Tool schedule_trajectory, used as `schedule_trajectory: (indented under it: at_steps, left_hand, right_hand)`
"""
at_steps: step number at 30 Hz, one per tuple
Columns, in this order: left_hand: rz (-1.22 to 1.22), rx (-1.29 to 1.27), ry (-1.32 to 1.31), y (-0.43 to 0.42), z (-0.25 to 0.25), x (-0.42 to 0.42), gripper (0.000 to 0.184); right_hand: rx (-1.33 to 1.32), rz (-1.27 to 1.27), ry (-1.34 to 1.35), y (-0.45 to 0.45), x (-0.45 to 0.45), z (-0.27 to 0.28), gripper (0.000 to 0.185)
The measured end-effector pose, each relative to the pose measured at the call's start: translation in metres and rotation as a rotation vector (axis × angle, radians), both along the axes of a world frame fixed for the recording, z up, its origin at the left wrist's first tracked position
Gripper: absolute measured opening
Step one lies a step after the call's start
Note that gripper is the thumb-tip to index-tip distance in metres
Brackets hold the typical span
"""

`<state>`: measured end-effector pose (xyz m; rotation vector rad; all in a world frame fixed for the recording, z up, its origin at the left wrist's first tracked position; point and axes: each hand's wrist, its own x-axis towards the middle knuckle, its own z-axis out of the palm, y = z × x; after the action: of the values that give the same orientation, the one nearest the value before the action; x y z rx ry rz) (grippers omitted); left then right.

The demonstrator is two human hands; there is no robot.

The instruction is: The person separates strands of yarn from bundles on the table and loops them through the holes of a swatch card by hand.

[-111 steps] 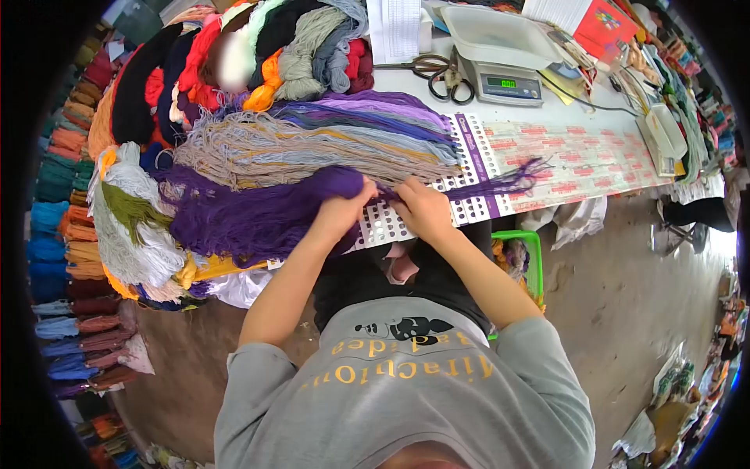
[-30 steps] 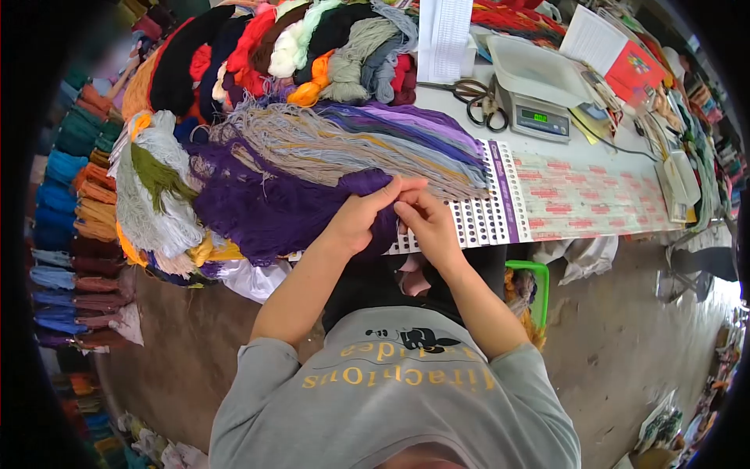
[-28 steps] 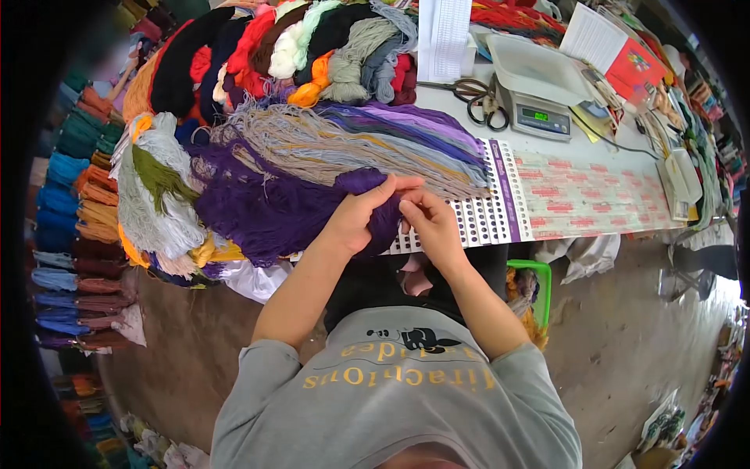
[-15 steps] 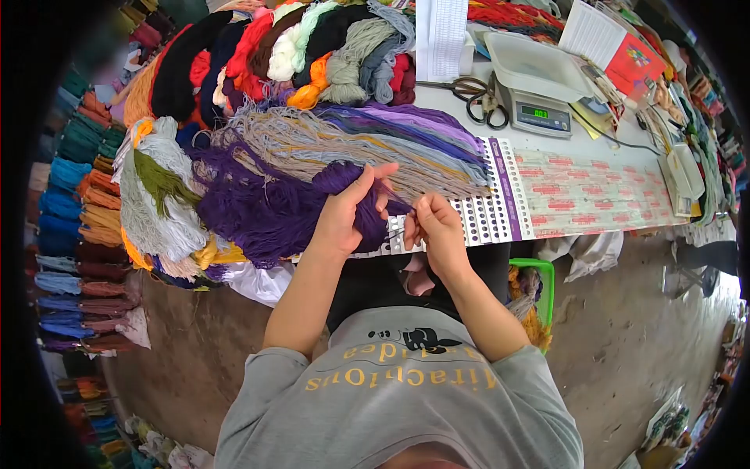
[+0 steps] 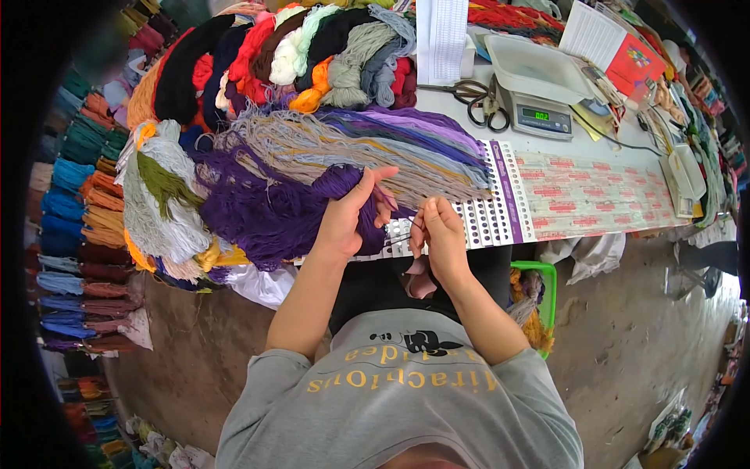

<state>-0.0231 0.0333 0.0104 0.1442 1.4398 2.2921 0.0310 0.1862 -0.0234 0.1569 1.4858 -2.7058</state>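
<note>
A large tangled skein of dark purple yarn [image 5: 258,207] lies over the left part of the worktable. My left hand [image 5: 344,223] is closed around the right end of it, thumb pointing up and fingers partly hidden. A few purple strands run across to my right hand [image 5: 442,238], which pinches them between thumb and fingers. Beneath both hands is a white card strip with rows of holes [image 5: 475,211]. Cut lengths of grey, beige, blue and lilac yarn [image 5: 391,148] are fanned out behind, their ends reaching a perforated strip with a purple band [image 5: 509,187].
Scissors [image 5: 488,113] lie beside a digital scale [image 5: 539,117] carrying a clear plastic tray [image 5: 539,66]. Colourful skeins [image 5: 285,55] are heaped at the back, and a grey-white skein [image 5: 168,199] sits at left. A green basket [image 5: 551,293] stands below the table edge.
My right hand has turned slightly and the strands between the hands hang a little looser. My left hand keeps its hold. The scale's reading has dropped by one digit.
</note>
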Motion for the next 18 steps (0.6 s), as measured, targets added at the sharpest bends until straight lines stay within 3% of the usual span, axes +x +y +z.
schedule_trajectory:
  at_steps: [7, 18]
  left_hand:
    - [0.04, 0.051, -0.09, 0.002, 0.003, 0.0, 0.04]
    - [0.039, -0.031, -0.009, 0.003, 0.007, 0.0, 0.031]
  right_hand:
    - [0.011, -0.003, 0.001, -0.004, 0.002, 0.002, 0.025]
    - [0.14, 0.117, 0.001, -0.008, 0.006, 0.001, 0.018]
